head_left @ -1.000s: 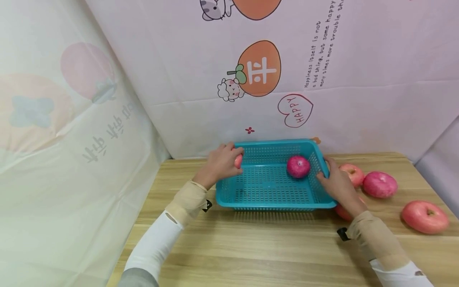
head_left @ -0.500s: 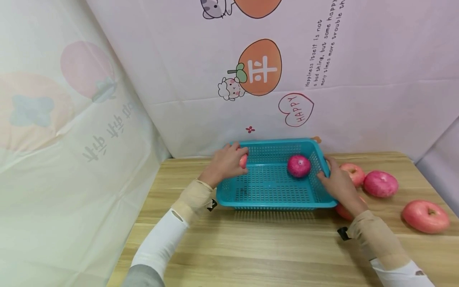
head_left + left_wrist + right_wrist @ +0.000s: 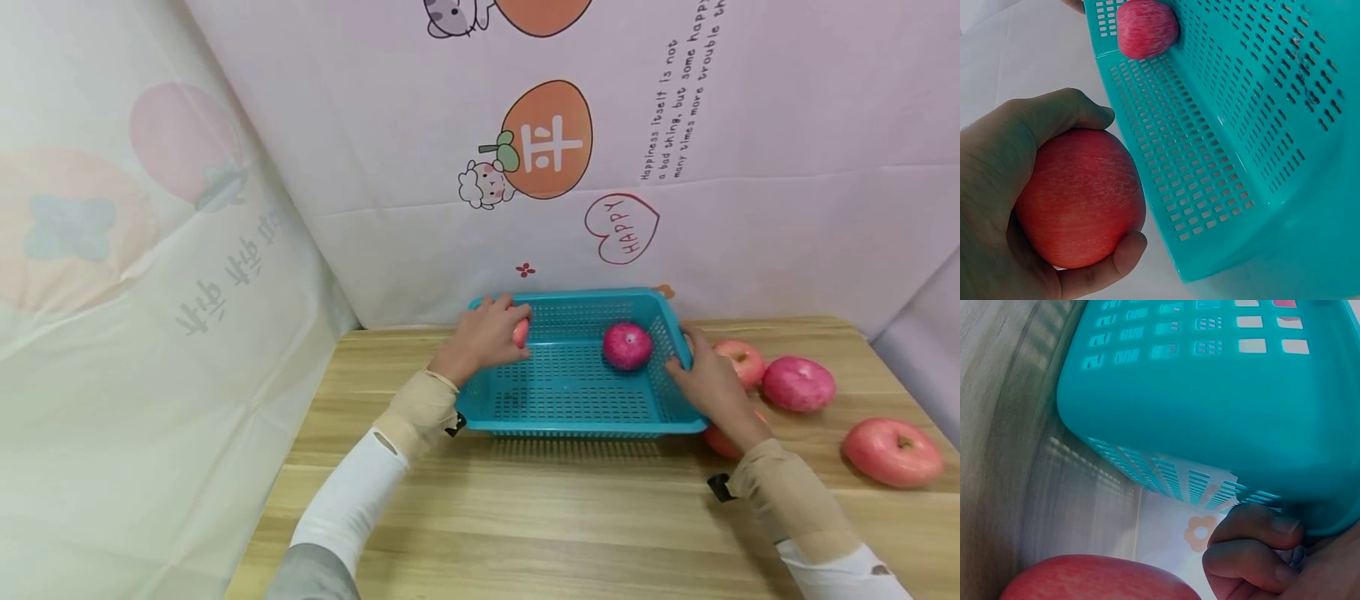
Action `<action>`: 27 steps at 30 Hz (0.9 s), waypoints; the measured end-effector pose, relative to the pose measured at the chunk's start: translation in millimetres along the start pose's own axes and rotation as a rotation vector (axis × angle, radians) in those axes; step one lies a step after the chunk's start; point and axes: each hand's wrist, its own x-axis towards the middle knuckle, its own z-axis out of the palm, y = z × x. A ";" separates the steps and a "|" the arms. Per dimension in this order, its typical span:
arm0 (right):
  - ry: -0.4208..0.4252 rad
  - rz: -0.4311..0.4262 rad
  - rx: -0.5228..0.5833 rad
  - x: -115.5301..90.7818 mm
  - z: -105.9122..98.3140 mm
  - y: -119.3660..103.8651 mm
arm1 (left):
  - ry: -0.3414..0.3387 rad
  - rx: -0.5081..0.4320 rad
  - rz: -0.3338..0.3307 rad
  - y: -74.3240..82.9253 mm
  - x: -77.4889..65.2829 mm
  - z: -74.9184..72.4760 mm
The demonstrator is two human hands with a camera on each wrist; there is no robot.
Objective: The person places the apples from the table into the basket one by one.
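My left hand grips a red apple, thumb and fingers wrapped round its sides. In the head view this hand is over the left end of a turquoise plastic basket; most of the apple is hidden behind the fingers. Inside the basket, toward its right end, rests one dark pink apple. My right hand holds the basket's right rim, its fingers curled under the edge in the right wrist view. Close below the right hand lies a red apple, partly covered by it.
On the wooden table, right of the basket, sit a light red apple, a dark pink apple and a larger red apple. A printed white cloth hangs right behind the basket.
My left hand has moved a little to the right with the apple in its grip, farther over the basket. My right hand has stayed on the rim.
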 end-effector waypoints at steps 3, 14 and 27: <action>0.005 -0.003 -0.002 0.8 0.3 -0.1 | -0.006 -0.001 0.008 1.2 2.4 0.1; 0.006 0.005 -0.010 1.5 -0.6 -1.3 | 0.010 0.006 0.050 9.6 12.7 2.5; 0.020 -0.010 -0.001 2.8 2.0 0.2 | 0.012 -0.009 0.069 18.9 21.8 8.2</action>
